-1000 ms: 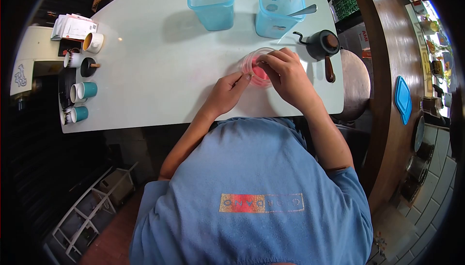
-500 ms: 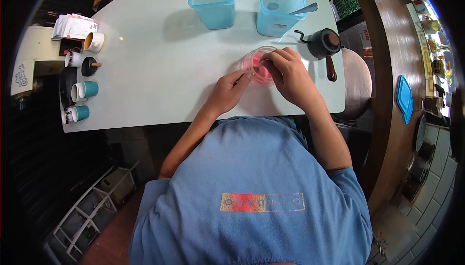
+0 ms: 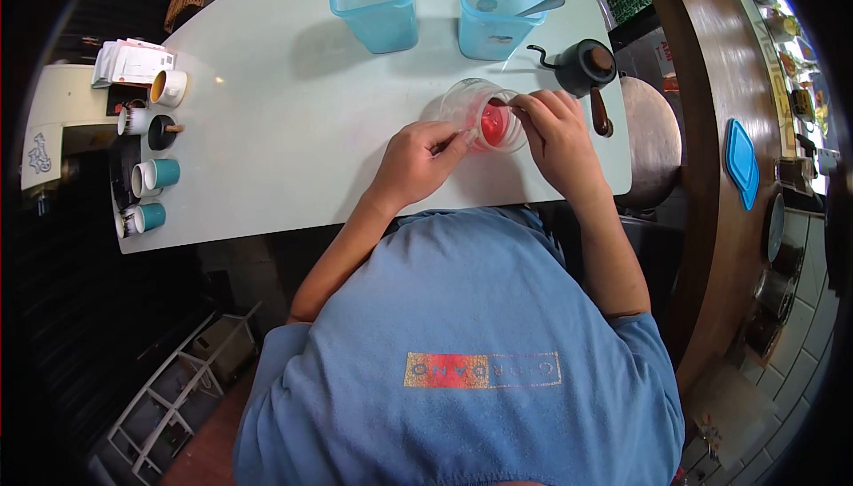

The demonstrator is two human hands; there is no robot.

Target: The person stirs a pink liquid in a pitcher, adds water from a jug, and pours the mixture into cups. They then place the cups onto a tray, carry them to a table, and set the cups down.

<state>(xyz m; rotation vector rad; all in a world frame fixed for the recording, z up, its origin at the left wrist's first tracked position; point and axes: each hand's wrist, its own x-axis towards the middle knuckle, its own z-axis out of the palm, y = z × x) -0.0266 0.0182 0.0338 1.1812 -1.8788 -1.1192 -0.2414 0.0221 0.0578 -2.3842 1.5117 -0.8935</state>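
Note:
A clear, round plastic jar (image 3: 458, 106) holding red liquid (image 3: 491, 125) leans over on the white table, its mouth towards me. At its near left rim my left hand (image 3: 416, 163) is closed, with thumb and fingers pinching the edge. My right hand (image 3: 560, 141) is closed in a pinch on a small spoon (image 3: 499, 102). The spoon's dark end lies at the upper part of the jar's mouth, above the liquid. Most of its handle is hidden by my fingers.
Two blue plastic tubs (image 3: 378, 19) stand at the back, one with a metal utensil (image 3: 544, 3). A black gooseneck kettle (image 3: 586, 68) is to the right. Several cups (image 3: 169, 88) line the left edge. A blue lid (image 3: 741, 164) rests on the wooden ledge.
My right hand has moved right and slightly down, lifting the spoon out of the liquid to the jar's mouth. The jar now tilts more towards me. The whole view has shifted slightly.

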